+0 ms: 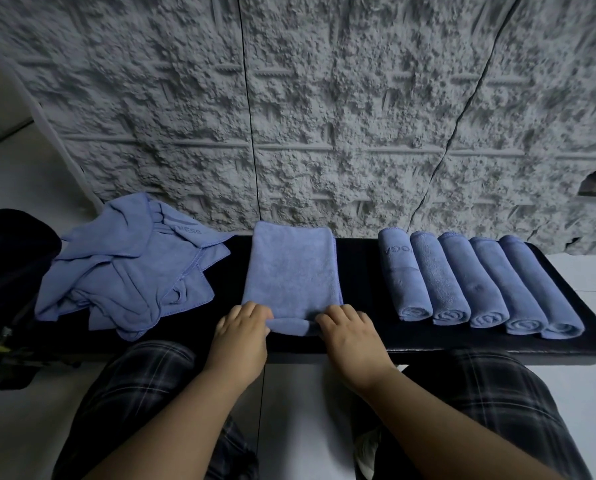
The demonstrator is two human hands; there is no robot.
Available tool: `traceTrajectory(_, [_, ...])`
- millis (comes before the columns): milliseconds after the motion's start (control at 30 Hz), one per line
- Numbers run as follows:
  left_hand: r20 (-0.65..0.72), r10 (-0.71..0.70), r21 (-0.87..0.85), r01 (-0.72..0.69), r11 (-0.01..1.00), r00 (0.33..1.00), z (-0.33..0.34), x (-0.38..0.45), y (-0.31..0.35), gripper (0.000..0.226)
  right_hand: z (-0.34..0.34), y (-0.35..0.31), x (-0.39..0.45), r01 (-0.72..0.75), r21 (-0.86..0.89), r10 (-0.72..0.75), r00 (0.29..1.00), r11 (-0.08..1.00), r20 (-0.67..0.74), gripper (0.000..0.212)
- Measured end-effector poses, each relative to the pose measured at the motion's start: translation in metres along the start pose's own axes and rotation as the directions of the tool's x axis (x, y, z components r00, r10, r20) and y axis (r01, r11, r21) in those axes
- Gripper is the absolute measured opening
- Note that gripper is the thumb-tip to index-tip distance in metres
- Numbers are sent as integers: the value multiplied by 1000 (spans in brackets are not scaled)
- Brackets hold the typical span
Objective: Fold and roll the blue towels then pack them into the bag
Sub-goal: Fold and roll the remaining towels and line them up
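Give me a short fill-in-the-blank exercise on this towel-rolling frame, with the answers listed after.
1. The row of finished rolled towels on the person's right numbers ____.
2. Both the left hand and the right hand grip the ____ edge of the folded towel, where a roll has begun.
3. The loose pile of unfolded towels lies to the ____ of the folded towel.
4. All towels rest on a ____ bench.

Answers: five; near; left; black
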State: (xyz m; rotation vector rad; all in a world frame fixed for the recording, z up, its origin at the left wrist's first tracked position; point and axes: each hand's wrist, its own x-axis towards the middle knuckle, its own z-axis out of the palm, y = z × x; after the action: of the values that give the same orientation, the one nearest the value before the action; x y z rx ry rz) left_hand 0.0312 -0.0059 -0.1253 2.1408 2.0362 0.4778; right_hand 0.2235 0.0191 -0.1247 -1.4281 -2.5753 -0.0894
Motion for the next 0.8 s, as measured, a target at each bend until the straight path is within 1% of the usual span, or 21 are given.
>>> traceTrajectory(33, [-14, -3, -14, 3, 1000, 1000, -1, 2, -2, 9, -1, 1, 1, -26, 33, 26, 1000, 999, 5, 16])
traceTrajectory(100, [-21, -10, -42, 10, 999, 1000, 0, 4, -2, 12, -4, 4, 2, -64, 92, 60, 997, 994, 51, 24])
traceTrajectory(200, [15, -50, -35, 50, 998, 999, -1, 5, 0, 18, -12, 7, 4, -83, 129, 62, 986, 988, 156, 26])
traceTrajectory(367, [140, -97, 1, 97, 995, 985, -1, 5, 5, 25, -17, 17, 4, -229, 196, 160, 935, 954, 317, 28])
traceTrajectory(400, [154, -104, 8, 104, 995, 983, -1, 4, 5, 25, -17, 17, 5, -255, 204, 175, 923, 945, 342, 27])
traceTrajectory(467, [136, -125, 18, 123, 992, 983, -2, 3, 8, 22, -17, 15, 3, -323, 245, 220, 903, 914, 368, 24])
traceTrajectory(533, [80, -176, 7, 176, 984, 981, -6, 2, 12, 17, -16, 11, 2, -399, 303, 284, 889, 866, 358, 16])
traceTrajectory(600, [38, -236, -6, 237, 972, 971, -9, 2, 13, 20, -16, 7, 1, -441, 316, 333, 879, 840, 341, 15])
traceTrajectory(667, [4, -243, 16, 243, 970, 970, -8, 2, 13, 20, -12, 4, -1, -450, 277, 364, 878, 849, 311, 17])
traceTrajectory(700, [-35, -218, 6, 218, 976, 975, -7, 2, 12, 16, -11, 2, -2, -451, 252, 382, 881, 856, 280, 16])
traceTrajectory(733, [-80, -174, 1, 174, 985, 982, -7, 3, 11, 16, -10, 1, -3, -437, 215, 393, 893, 874, 217, 13])
traceTrajectory(800, [-124, -75, 51, 82, 995, 990, -6, 3, 12, 33, -6, 0, -4, -342, 122, 341, 940, 932, 32, 18])
